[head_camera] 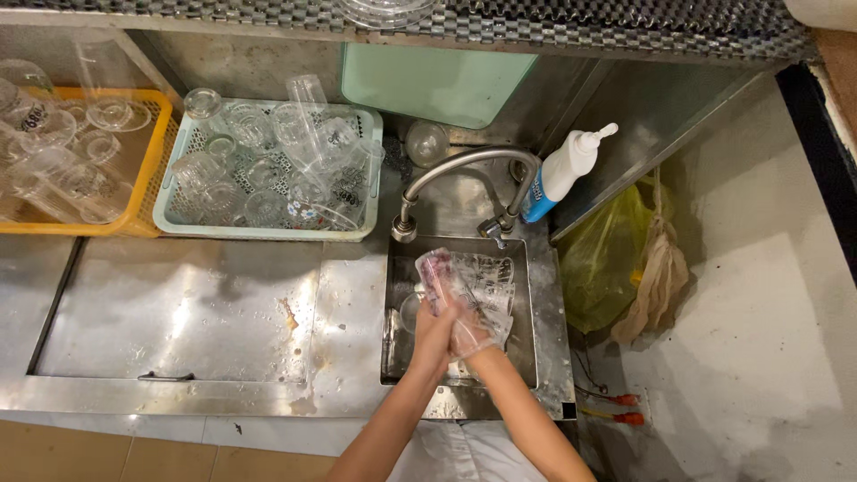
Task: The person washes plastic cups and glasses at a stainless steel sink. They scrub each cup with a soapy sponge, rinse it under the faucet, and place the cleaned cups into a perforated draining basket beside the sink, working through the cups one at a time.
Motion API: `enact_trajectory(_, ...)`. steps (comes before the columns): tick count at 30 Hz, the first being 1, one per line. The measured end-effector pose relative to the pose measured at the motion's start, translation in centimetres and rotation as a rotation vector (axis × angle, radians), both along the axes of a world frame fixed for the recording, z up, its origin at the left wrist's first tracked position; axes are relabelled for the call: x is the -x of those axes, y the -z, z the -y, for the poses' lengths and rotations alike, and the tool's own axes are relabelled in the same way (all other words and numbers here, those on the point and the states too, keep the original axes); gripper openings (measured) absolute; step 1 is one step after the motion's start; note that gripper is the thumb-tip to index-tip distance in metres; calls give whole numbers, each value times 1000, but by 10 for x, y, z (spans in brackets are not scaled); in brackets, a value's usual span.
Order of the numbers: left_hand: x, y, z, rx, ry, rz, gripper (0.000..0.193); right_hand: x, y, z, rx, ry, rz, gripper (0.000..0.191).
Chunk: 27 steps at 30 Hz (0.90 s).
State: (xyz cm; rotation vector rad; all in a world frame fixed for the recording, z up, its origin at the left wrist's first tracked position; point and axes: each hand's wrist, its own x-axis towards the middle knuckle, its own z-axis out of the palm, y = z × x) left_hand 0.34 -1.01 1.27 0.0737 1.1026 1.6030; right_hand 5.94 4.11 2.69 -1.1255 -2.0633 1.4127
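Left hand [435, 332]: raised over the sink, fingers wrapped around the lower part of a clear plastic cup; it presses against the right hand.
Right hand [473, 337]: closed on the same cup from the other side, covered by what looks like a thin transparent glove — the wrinkled film shows over the knuckles.
Clear plastic cup [464, 281]: held in both hands above the sink basin, tilted away from the person, with dark printing on its wall; something pinkish shows at its left side, too blurred to tell what.
Sink [546, 312]: small square steel basin set in the table, right of the middle; another clear piece lies low at its left side, partly hidden by the left hand.
Tap [451, 170]: curved steel spout arching over the back of the sink, its mouth just above the basin's rear left corner.
Soap bottle [562, 174]: white pump bottle with a blue label, standing behind the sink at its right.
Green basket [268, 230]: pale green crate on the table left of the tap, filled with clear glasses and cups.
Yellow basket [147, 178]: just beside the green one — also holding clear cups.
Table [178, 312]: bare steel, stained near the sink.
Yellow bag [603, 259]: hangs right of the sink, near the floor.
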Motion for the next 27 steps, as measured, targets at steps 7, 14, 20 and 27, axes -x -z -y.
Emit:
enact_trajectory(7,15,-7,-1,-74,-23,225,31,-18,10,11,1208,678,-673,23)
enact_trajectory(14,54,-3,-19,-48,-150,375,27,-22,-11,48,478,492,-654,33)
enact_trajectory(20,24,-19,-5,-42,-79,211,28,-30,-20,14,-725,-199,165,44)
enact_trajectory(27,-2,-32,7,-54,162,-21,39,-17,0,-4,-415,-18,29,64)
